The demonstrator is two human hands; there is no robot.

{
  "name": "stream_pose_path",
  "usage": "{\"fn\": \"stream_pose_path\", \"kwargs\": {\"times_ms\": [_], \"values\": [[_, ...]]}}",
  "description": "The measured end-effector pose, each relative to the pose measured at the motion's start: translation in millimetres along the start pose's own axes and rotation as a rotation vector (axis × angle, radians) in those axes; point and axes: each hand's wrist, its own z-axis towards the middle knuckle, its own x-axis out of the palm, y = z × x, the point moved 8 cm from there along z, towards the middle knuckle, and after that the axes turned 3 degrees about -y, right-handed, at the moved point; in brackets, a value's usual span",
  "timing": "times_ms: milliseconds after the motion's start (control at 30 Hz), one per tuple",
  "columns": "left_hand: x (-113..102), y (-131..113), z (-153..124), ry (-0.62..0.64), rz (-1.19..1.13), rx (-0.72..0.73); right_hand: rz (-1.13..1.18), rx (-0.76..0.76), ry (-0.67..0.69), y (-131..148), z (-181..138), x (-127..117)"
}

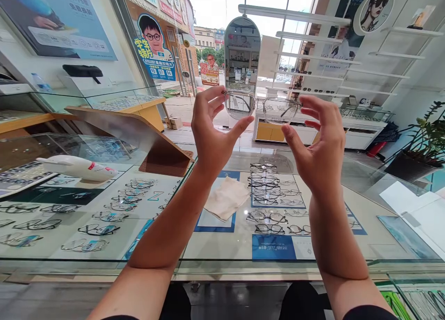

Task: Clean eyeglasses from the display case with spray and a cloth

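A pair of thin-rimmed eyeglasses (239, 105) is held up level above the counter, its clear lenses facing the shop front. My left hand (213, 134) pinches the left end of the frame with curled fingers, its thumb stretched below the lens. At the right end, the fingers of my right hand (321, 148) grip the frame near the hinge, with that thumb under the lens. A cream cloth (226, 197) lies crumpled on the glass counter (222, 248) beneath. Between my forearms, several eyeglasses (266, 215) sit in a column inside the display.
To the left are a slanted wooden board (163, 160), a white rocket-shaped object (78, 166) and more displayed frames (99, 228). An oval mirror (242, 46) stands beyond my hands. A potted plant (426, 144) and white papers (413, 213) are at right.
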Motion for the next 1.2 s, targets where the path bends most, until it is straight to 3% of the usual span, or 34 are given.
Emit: {"fn": "stream_pose_path", "kwargs": {"times_ms": [167,333,500,667,767,967,1200], "values": [[-3,-10,-1,-0.047,0.068,-0.030,0.187,0.115,-0.081,-11,1,-3],[-9,-18,-6,-0.124,0.162,0.053,0.217,0.152,-0.108,-25,3,-4],[-9,-21,-8,-0.126,0.102,0.038,0.229,0.164,-0.084,-28,4,-4],[-7,-23,-7,-0.085,0.067,-0.033,0.305,0.199,-0.155,-30,5,-7],[-5,-23,-6,-0.063,0.064,-0.063,0.305,0.208,-0.109,-33,5,-2],[-4,-22,-6,-0.046,0.116,0.011,0.322,0.148,-0.017,-35,4,7],[-3,-20,-6,-0.049,0.072,-0.007,0.392,0.162,-0.042,-33,5,7]]}}
